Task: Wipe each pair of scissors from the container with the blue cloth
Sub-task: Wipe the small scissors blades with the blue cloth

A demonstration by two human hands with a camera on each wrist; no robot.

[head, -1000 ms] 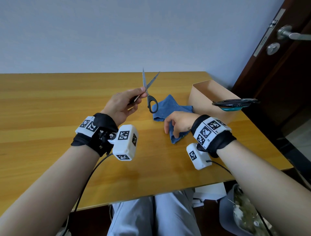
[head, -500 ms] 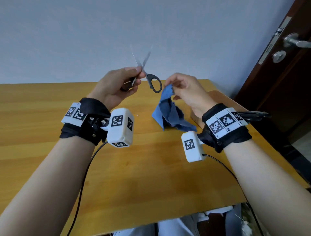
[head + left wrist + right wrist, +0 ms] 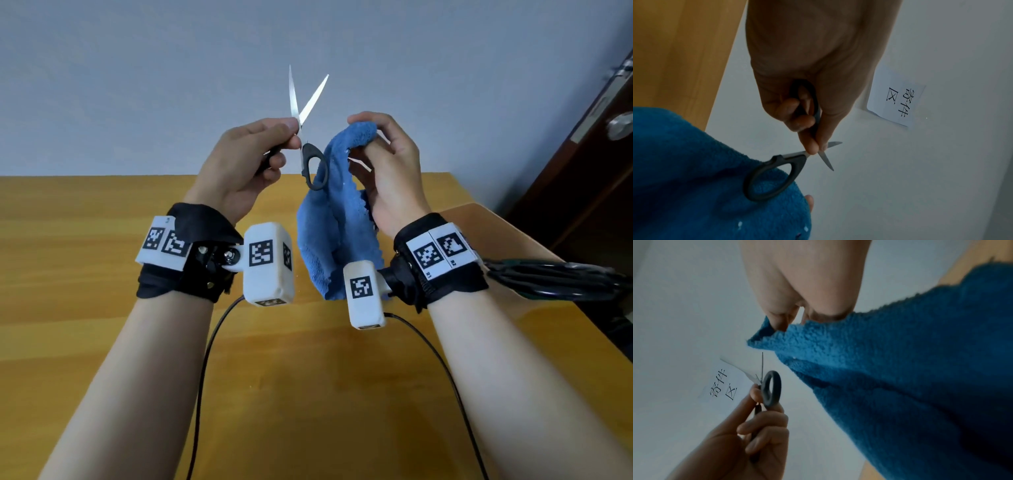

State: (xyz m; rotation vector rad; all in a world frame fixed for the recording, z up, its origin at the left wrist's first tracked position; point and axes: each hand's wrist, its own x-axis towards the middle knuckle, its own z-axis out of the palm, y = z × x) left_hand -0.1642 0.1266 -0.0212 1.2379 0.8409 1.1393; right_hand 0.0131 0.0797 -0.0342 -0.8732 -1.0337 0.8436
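Both hands have risen off the table since 1 s ago, cloth incl. Scissors (image 3: 307,130) held upright w/ blades parted; left hand (image 3: 239,161) pinches them near the pivot, one loop inside its curled fingers. Blue cloth (image 3: 334,219) hangs from right hand (image 3: 390,168), fingers clenched on its top edge, just beside the free loop. Best approach, prob.: fold cloth over one blade's flat, wipe pivot to tip. Table (image 3: 85,274) below.
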